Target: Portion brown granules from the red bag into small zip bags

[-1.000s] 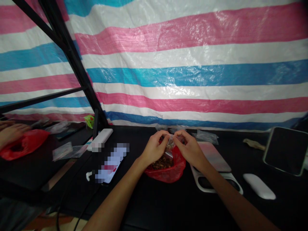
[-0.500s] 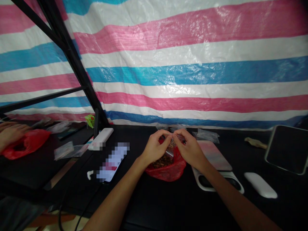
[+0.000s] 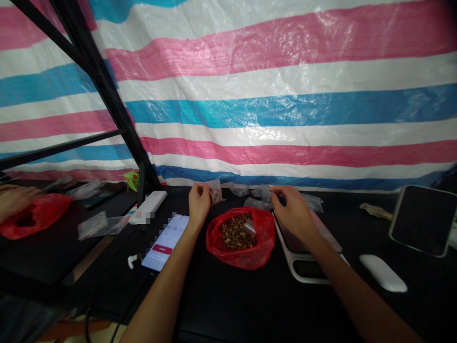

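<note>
head view | left hand (image 3: 199, 204) closed, pinching small clear bag (image 3: 215, 192) of brown nuts by its top | right hand (image 3: 294, 215) half-open, holding nothing visible, beside loose bags (image 3: 262, 201), over scale (image 3: 306, 268) | red bag (image 3: 241, 251) of nuts between hands | risk: slack pinch or tilted bag could spill nuts

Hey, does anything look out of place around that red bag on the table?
One thing stands out: a small clear plastic piece sits on the brown pieces inside the red plastic bag, while the other clear bags lie outside it on the black table.
</note>
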Demonstrator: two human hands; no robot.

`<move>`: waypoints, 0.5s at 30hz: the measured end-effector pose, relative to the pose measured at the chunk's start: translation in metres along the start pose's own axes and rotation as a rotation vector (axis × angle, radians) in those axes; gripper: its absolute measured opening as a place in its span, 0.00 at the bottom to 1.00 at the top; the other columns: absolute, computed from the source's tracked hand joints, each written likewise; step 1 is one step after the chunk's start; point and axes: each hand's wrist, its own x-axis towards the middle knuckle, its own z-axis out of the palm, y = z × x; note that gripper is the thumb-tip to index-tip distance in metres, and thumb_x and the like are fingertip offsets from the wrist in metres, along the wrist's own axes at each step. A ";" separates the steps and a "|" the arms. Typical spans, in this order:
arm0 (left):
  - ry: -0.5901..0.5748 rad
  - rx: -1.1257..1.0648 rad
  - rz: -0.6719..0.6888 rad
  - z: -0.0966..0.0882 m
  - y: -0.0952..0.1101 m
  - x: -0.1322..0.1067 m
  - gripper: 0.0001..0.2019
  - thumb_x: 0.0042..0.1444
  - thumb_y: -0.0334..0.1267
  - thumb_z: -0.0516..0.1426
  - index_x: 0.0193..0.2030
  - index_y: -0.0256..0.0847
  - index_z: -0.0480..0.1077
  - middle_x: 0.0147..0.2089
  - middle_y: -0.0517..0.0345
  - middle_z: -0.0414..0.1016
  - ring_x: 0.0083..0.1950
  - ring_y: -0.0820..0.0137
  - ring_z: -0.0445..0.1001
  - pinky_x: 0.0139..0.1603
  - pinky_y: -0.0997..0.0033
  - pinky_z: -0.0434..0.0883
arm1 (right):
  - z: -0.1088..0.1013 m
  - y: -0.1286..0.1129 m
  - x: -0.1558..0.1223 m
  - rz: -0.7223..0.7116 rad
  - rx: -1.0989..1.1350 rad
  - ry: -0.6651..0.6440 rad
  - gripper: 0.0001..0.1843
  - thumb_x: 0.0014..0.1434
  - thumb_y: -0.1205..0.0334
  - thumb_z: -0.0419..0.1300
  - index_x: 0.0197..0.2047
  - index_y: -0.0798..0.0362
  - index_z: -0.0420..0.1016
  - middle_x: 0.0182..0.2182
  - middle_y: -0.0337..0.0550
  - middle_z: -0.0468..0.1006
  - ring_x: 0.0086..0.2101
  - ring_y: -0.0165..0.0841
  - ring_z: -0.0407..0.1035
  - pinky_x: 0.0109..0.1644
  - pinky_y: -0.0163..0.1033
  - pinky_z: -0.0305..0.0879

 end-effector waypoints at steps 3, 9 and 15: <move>-0.071 0.092 -0.022 -0.001 -0.017 -0.002 0.05 0.59 0.38 0.60 0.37 0.39 0.73 0.34 0.52 0.77 0.40 0.60 0.76 0.48 0.62 0.71 | -0.004 0.009 0.000 -0.051 -0.216 -0.107 0.10 0.64 0.58 0.59 0.39 0.47 0.83 0.43 0.49 0.82 0.48 0.49 0.71 0.56 0.57 0.62; 0.065 0.358 0.245 0.000 0.001 -0.015 0.16 0.61 0.34 0.57 0.56 0.39 0.72 0.57 0.39 0.74 0.60 0.50 0.71 0.63 0.49 0.65 | 0.002 0.005 -0.013 -0.139 -0.207 -0.297 0.16 0.67 0.54 0.56 0.35 0.44 0.85 0.48 0.44 0.84 0.50 0.50 0.66 0.54 0.59 0.58; -0.095 0.069 0.272 0.001 0.021 -0.014 0.08 0.64 0.36 0.55 0.42 0.42 0.76 0.39 0.55 0.80 0.41 0.65 0.77 0.47 0.66 0.71 | 0.000 -0.004 -0.010 -0.135 -0.130 -0.316 0.17 0.69 0.53 0.54 0.42 0.45 0.85 0.46 0.45 0.85 0.48 0.49 0.65 0.54 0.59 0.58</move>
